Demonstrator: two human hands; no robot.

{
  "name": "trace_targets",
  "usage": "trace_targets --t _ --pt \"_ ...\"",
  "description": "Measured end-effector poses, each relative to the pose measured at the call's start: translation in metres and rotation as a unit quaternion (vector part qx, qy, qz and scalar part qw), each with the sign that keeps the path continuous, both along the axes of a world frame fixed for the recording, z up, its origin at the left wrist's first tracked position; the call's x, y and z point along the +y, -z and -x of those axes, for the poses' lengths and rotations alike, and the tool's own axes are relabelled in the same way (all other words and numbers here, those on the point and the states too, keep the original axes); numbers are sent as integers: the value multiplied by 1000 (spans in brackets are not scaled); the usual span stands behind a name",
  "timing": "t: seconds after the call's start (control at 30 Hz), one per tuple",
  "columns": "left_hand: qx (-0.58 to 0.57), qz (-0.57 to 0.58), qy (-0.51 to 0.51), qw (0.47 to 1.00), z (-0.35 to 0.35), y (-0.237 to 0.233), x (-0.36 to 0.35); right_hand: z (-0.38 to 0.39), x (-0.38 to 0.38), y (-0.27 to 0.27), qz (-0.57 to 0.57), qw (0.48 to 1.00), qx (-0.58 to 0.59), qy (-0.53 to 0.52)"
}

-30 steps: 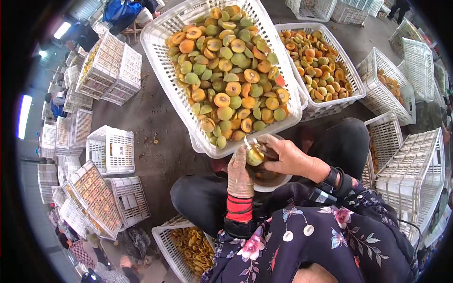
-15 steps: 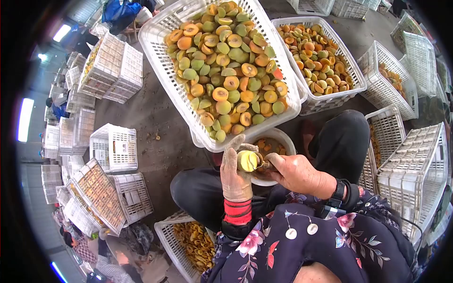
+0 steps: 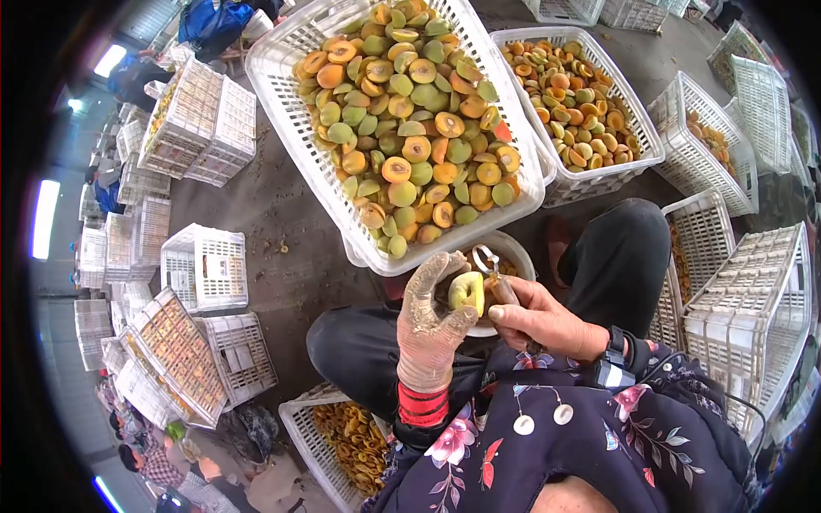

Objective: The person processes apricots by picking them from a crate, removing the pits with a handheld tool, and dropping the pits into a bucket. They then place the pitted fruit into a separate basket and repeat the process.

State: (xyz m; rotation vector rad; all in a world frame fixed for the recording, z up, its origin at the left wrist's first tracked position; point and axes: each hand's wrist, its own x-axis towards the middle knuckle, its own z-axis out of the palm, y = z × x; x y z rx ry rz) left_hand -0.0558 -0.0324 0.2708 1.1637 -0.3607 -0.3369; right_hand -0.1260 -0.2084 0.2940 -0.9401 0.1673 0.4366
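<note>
Head view: the fruit piece point(image 3: 467, 291) is pale yellow-green, with a smooth, rounded outer surface and a curved, dark-looking opening on the side that faces the person. It sits in the left hand point(image 3: 427, 329), between the thumb and the fingers, above the round white container point(image 3: 526, 255). The left hand is partly open: the thumb bears on the near side of the piece, and the fingers curve up around its far side. Its palm and fingers carry brown stains, and a red band point(image 3: 423, 404) encircles the wrist. The right hand point(image 3: 550, 321) is closed, pinching the brown handle of the looped tool point(image 3: 503, 294) between thumb and fingers. The metal loop of the tool points away from the person and stands just beside the fruit piece — contact between the two cannot be confirmed. A black wrist device point(image 3: 614, 346) is fitted at the right wrist. Beyond the container, the large white crate point(image 3: 278, 68) holds green and orange fruit halves; to its right, the second white crate point(image 3: 650, 154) holds similar halves. Flattened, yellow-brown pieces point(image 3: 349, 440) lie in the lower crate point(image 3: 301, 438) — left of the person's lap.
</note>
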Motion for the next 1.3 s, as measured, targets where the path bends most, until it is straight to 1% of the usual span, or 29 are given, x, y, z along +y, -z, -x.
trace_targets --t 0.07,0.13,0.17,0.2,0.27,0.33,0.37,0.4,0.43,0.47,0.53,0.57,0.63,0.67,0.73,0.77,0.8,0.83,0.9,0.97,1.0,1.07,1.1,1.13,1.17,1.2,1.23,1.27,1.3 --pt "-3 0 15 1000 -1 -4 1 -5 -3 0 2 1000 2 3" --pt "109 -74 57 990 1 -14 4 -12 -4 1 199 974 -99 39" --pt "151 -73 47 985 4 -13 4 -20 -5 18 400 873 -269 67" --pt "152 -73 48 984 6 -8 3 -20 -6 21 401 874 -268 68" --pt "218 26 -4 975 7 0 -1 -22 -4 17 462 839 -283 60" --pt "238 57 -39 969 5 2 -4 -19 -1 8 478 841 -251 43" --pt "29 -152 -89 984 3 1 -3 -15 0 7 511 822 -251 24" --pt "-182 -348 -130 910 2 -1 -3 -11 2 7 544 801 -250 4" --pt "-69 -249 -130 957 4 -12 -8 -9 5 8 546 788 -284 10" --pt "-69 -250 -130 957 6 -11 -9 -7 8 10 545 789 -284 10" --pt "114 -82 -135 981 8 -8 -12 -5 13 16 605 749 -269 -26" --pt "114 -82 -134 981 9 -4 -13 -6 14 18 617 735 -281 -23" --pt "19 -185 -152 971 11 7 -14 -7 15 19 622 731 -281 -27" --pt "19 -185 -152 971 11 8 -13 -8 16 20 626 726 -283 -32" --pt "-63 -278 -164 944 11 7 -12 -8 18 25 624 728 -280 -29" --pt "-63 -278 -165 944 12 4 -14 -9 19 27 623 730 -278 -25" --pt "58 -152 -169 972 15 0 -17 -9 20 27 623 731 -278 -25" --pt "176 -21 -168 970 16 -5 -20 -10 21 26 610 748 -259 -43" --pt "189 -12 -172 967 16 -11 -21 -10 23 24 596 764 -238 -61" --pt "202 -5 -175 964 15 -11 -19 -11 26 20 542 813 -197 -85" --pt "201 -6 -173 964 15 -9 -17 -9 27 23 541 813 -197 -86" --pt "201 -8 -170 965 13 -5 -13 -7 27 28 456 854 -242 -70" --pt "184 -14 -166 969 12 0 -12 -7 25 27 453 857 -230 -88" --pt "168 -20 -162 972 11 2 -10 -8 23 23 453 857 -230 -89" --pt "122 -98 -170 973 11 3 -10 -9 20 18 465 847 -231 -112" --pt "123 -99 -171 973 10 2 -8 -10 18 15 476 838 -231 -135" --pt "176 -61 -141 972 7 -4 -6 -12 16 15 476 838 -230 -136" --pt "227 -24 -110 967 5 -7 -6 -14 14 15 518 806 -236 -161" --pt "236 -18 -113 965 3 1 -5 -15 14 15 558 772 -241 -185"
